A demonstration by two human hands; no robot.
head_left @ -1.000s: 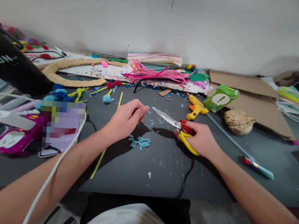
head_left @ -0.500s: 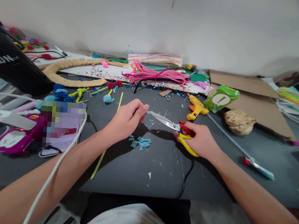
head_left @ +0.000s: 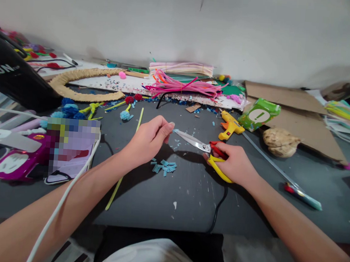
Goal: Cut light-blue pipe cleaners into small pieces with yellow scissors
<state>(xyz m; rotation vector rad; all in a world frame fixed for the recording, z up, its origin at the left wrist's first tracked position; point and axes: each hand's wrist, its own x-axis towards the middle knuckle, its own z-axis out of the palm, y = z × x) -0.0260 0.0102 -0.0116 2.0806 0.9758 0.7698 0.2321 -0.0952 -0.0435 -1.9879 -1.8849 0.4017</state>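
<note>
My right hand (head_left: 236,162) grips a pair of scissors (head_left: 196,142) with one red and one yellow handle. Its blades look closed, and their tips meet a small light-blue piece (head_left: 176,130) at the fingertips of my left hand (head_left: 151,139). Thumb and forefinger of that hand are pinched on the blue piece, most of which the fingers hide. On the grey table below lies a loose pile of light-blue snippets (head_left: 164,167). A yellow-green pipe cleaner (head_left: 115,193) runs beneath my left wrist.
Behind the scissors lies a yellow glue gun (head_left: 231,125), near a green packet (head_left: 259,114). Pink pipe cleaners (head_left: 184,86) are bundled at the back. A black bottle (head_left: 19,70) and a phone (head_left: 76,151) are at left; a white cable (head_left: 66,197) crosses my left forearm.
Almost nothing differs. Both hands and the scissors hold the same position, with only a very slight shift of the view.
</note>
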